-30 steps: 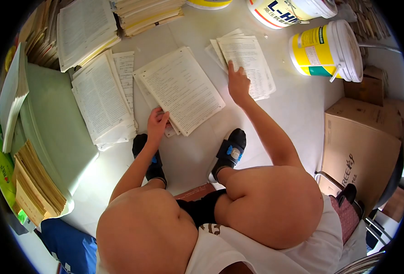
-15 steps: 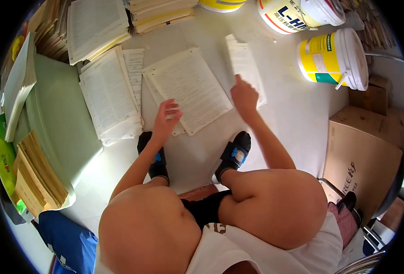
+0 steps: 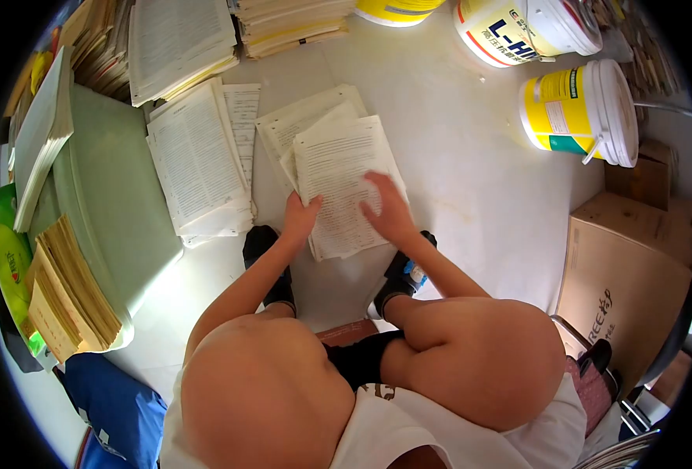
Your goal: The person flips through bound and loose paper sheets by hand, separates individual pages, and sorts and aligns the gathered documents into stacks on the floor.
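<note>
A small pile of printed sheets (image 3: 338, 172) lies on the pale floor between my feet, tilted over other sheets beneath it. My left hand (image 3: 300, 219) grips the pile's left edge, thumb over the top sheet and fingers along the side. Over the lower right part of the same sheets is my right hand (image 3: 391, 215), its fingers apart and slightly blurred. Behind the pile, more printed sheets (image 3: 283, 117) stick out at an angle. To the left rests another loose stack of printed papers (image 3: 197, 156).
Thick paper stacks (image 3: 182, 47) stand at the back left beside a pale green surface (image 3: 111, 180). Yellow-and-white buckets (image 3: 557, 113) are at the back right. A cardboard box (image 3: 627, 273) sits on the right. My slippered feet (image 3: 400, 270) flank the papers.
The narrow sheets at the right are gone from their spot, and a pile now lies over the middle papers. My right hand has moved left and down; my left hand has shifted to the pile's edge.
</note>
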`<act>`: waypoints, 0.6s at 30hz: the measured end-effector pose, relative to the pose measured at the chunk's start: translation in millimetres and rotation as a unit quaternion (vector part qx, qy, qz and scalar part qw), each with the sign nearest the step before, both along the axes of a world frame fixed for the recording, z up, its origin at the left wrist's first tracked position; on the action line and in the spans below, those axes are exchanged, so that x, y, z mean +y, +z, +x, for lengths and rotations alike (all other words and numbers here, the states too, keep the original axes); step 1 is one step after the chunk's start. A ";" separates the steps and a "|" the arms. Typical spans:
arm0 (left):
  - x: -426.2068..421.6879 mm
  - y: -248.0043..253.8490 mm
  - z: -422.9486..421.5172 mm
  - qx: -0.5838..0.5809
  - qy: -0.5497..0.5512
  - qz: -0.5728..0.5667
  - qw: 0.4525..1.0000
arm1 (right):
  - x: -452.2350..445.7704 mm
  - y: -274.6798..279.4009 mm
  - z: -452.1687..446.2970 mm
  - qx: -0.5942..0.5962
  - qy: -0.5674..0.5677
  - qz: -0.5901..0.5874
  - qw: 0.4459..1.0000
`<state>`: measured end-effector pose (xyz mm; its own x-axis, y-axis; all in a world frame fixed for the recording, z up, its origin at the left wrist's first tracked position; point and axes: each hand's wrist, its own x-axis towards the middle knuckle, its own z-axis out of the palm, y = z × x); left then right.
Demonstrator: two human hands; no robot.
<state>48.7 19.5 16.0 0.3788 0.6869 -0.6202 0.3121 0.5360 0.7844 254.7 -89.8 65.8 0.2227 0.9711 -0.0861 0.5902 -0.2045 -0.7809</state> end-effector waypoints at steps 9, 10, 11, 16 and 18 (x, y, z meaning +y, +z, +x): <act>23.7 88.7 -6.6 -0.098 -0.034 0.138 0.985 | 2.2 -0.1 87.2 0.408 -0.131 0.003 0.904; 29.0 93.5 -7.9 -0.099 -0.033 0.139 0.985 | 9.8 20.7 85.3 0.404 -0.106 0.044 0.908; 36.2 96.7 -10.9 -0.084 -0.082 0.139 0.983 | 12.1 28.3 84.4 0.404 -0.104 0.044 0.908; 42.4 115.1 -3.0 -0.063 -0.149 0.218 0.962 | 20.2 54.0 72.5 0.404 -0.082 0.002 0.911; 46.1 121.6 3.6 -0.164 -0.184 0.306 0.920 | 27.1 79.3 63.7 0.401 -0.014 0.046 0.915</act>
<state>52.3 65.6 137.6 0.7536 0.6567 0.0283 0.0768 -0.1307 0.9884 318.5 -62.7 145.1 0.1475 0.9775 -0.1510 -0.1851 -0.1227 -0.9750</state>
